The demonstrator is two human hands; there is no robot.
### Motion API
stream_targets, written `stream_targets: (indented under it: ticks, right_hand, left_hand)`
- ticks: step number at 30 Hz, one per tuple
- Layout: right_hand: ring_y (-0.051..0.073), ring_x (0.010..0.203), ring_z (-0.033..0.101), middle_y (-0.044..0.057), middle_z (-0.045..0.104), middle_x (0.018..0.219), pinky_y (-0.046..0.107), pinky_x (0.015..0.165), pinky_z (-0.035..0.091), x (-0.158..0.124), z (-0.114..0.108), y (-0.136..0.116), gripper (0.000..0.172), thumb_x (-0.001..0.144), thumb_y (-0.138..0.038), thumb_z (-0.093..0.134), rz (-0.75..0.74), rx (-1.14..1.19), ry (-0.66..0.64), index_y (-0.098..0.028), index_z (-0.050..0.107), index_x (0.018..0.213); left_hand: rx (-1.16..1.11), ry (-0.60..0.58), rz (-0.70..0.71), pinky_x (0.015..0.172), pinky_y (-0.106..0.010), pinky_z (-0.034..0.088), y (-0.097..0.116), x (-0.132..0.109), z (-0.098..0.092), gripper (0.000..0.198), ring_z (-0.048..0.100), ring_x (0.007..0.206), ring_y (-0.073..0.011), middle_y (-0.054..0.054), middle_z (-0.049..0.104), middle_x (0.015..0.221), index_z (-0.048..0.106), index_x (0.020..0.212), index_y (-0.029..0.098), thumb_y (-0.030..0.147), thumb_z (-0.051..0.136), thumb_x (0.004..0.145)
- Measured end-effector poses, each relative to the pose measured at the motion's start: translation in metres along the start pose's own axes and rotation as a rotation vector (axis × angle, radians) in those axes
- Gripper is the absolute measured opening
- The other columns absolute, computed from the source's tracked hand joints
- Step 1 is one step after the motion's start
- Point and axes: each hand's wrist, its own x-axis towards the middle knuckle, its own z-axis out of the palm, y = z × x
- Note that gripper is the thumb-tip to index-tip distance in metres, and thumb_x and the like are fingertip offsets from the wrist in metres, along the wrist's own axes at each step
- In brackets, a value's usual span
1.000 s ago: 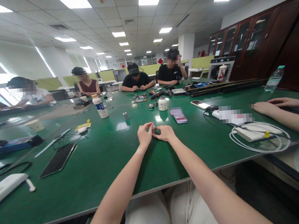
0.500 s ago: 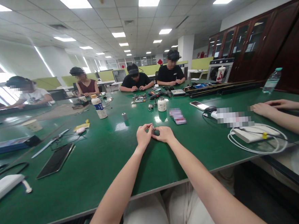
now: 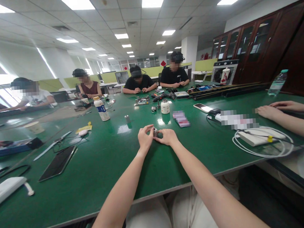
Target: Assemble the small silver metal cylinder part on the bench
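Both hands meet over the green table (image 3: 99, 180), around a small metal cylinder (image 3: 155, 131). My left hand (image 3: 145, 139) has its thumb and fingers closed on the cylinder's left side. From the right, the curled fingers of my right hand (image 3: 167, 137) hold its other side. Another small metal cylinder (image 3: 127, 119) stands upright beyond my left hand. A white jar (image 3: 165, 106) and a phone with a blurred screen (image 3: 180, 119) lie past my right hand.
Left are a dark tablet (image 3: 58, 163), a long blade-like tool (image 3: 51, 146) and a bottle (image 3: 101, 108). Right are a white box (image 3: 260, 136) with coiled cables and a person's hands (image 3: 270, 111). Several people sit across the table, near tools and a circuit board (image 3: 142, 100).
More of the metal cylinder now shows between my hands, which have barely moved. At the far left, a person's hand has come onto the blue box.
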Motion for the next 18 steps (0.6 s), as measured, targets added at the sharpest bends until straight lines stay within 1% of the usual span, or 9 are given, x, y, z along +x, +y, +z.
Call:
stream_targets:
  ticks: [3, 6, 9, 13, 15, 18]
  right_hand:
    - [0.026, 0.103, 0.068, 0.008, 0.074, 0.11, 0.031, 0.085, 0.05, -0.0004, -0.0002, -0.0004, 0.052, 0.089, -0.065, 0.051, 0.006, 0.001, 0.006, -0.026, 0.07, 0.117]
    - [0.026, 0.102, 0.068, 0.008, 0.074, 0.109, 0.031, 0.085, 0.05, -0.0006, -0.0012, -0.0009, 0.051, 0.089, -0.065, 0.052, 0.006, 0.0, 0.005, -0.026, 0.07, 0.117]
    - [0.025, 0.103, 0.068, 0.008, 0.074, 0.111, 0.031, 0.085, 0.049, -0.0006, -0.0019, -0.0012, 0.049, 0.09, -0.062, 0.052, 0.006, -0.002, -0.006, -0.026, 0.07, 0.117]
    - [0.025, 0.104, 0.068, 0.008, 0.074, 0.112, 0.031, 0.086, 0.049, -0.0006, -0.0012, -0.0014, 0.047, 0.09, -0.061, 0.053, 0.011, 0.001, -0.009, -0.025, 0.07, 0.116]
    - [0.025, 0.103, 0.068, 0.008, 0.074, 0.112, 0.031, 0.085, 0.049, -0.0008, -0.0005, -0.0012, 0.048, 0.09, -0.062, 0.052, 0.009, 0.005, -0.001, -0.025, 0.07, 0.116]
    - [0.025, 0.104, 0.068, 0.007, 0.074, 0.112, 0.031, 0.086, 0.049, -0.0011, 0.0, -0.0009, 0.05, 0.09, -0.064, 0.051, 0.007, 0.01, 0.005, -0.025, 0.07, 0.115]
  left_hand:
    - [-0.041, 0.01, -0.031, 0.085, -0.035, 0.053, -0.0007, 0.0005, 0.0012, 0.017, 0.068, 0.084, -0.0191, -0.003, 0.077, 0.084, 0.074, 0.099, 0.023, 0.023, 0.067, 0.083]
    - [-0.024, 0.007, -0.024, 0.085, -0.036, 0.052, -0.0009, 0.0003, 0.0021, 0.02, 0.066, 0.086, -0.0203, -0.004, 0.077, 0.086, 0.073, 0.101, 0.023, 0.023, 0.068, 0.082]
    - [0.012, -0.004, 0.004, 0.089, -0.038, 0.051, -0.0007, 0.0, 0.003, 0.025, 0.064, 0.093, -0.0222, -0.005, 0.078, 0.09, 0.072, 0.107, 0.023, 0.024, 0.067, 0.083]
    - [0.002, -0.063, 0.029, 0.097, -0.04, 0.048, -0.0018, 0.0007, 0.0041, 0.028, 0.065, 0.103, -0.0221, -0.005, 0.078, 0.097, 0.071, 0.114, 0.024, 0.025, 0.063, 0.087]
    - [-0.006, -0.078, 0.029, 0.098, -0.039, 0.048, -0.002, 0.0012, 0.0039, 0.027, 0.066, 0.105, -0.0217, -0.005, 0.078, 0.096, 0.071, 0.113, 0.023, 0.026, 0.062, 0.087]
    - [0.005, -0.06, 0.011, 0.099, -0.039, 0.047, -0.0004, 0.0011, 0.0025, 0.023, 0.067, 0.105, -0.0218, -0.004, 0.079, 0.091, 0.071, 0.108, 0.023, 0.028, 0.064, 0.086]
